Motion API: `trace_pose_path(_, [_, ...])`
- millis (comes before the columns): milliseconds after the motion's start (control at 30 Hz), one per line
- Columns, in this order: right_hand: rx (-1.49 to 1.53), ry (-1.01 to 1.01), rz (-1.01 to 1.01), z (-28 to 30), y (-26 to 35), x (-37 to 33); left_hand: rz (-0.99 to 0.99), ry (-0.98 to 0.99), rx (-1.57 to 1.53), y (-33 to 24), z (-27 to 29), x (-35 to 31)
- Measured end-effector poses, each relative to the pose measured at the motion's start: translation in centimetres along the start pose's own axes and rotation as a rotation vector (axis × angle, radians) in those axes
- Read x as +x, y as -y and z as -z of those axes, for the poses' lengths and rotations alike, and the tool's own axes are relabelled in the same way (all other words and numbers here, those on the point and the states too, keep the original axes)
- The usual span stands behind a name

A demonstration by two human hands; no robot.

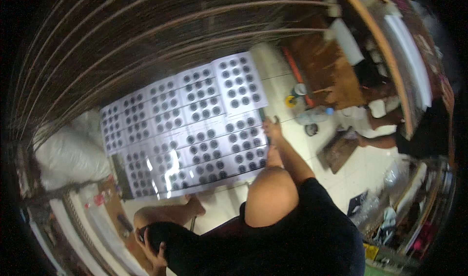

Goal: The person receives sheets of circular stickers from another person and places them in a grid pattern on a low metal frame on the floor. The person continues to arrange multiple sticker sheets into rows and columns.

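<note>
A large panel of white printed sheets covered with rows of dark round marks lies before me on the floor. Near its right edge is my right hand, blurred, with its fingers apart; I see nothing held in it. Whether the fingertips touch the sheet edge is hard to tell. At the lower left, my left hand is beside my dark-clothed leg, thumb and fingers spread. Something small and dark shows by its fingertips and merges with the cloth. Glare covers part of the sheets' near side.
Clear plastic bags are piled at the left. Long strips lie at the lower left. Right of the panel are a plastic bottle, a tape roll and a brown board. A co-worker's arm reaches in from the right.
</note>
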State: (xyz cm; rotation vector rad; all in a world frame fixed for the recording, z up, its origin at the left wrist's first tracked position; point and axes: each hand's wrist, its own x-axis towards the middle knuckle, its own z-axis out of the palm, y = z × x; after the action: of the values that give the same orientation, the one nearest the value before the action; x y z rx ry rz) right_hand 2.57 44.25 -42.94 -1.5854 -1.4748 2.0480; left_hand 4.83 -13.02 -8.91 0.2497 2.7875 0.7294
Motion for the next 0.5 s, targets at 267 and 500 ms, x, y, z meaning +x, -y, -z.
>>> trace_pose_path(267, [-0.326,0.316,0.279,4.1,17.0,-18.5,-0.282,-0.094,-0.228,1.6,-1.7,-1.0])
trace_pose_path(500, [-0.499,0.638,0.978,0.9,28.1,-36.2,-0.3,-0.105,-0.12,2.0,-2.0,-1.1])
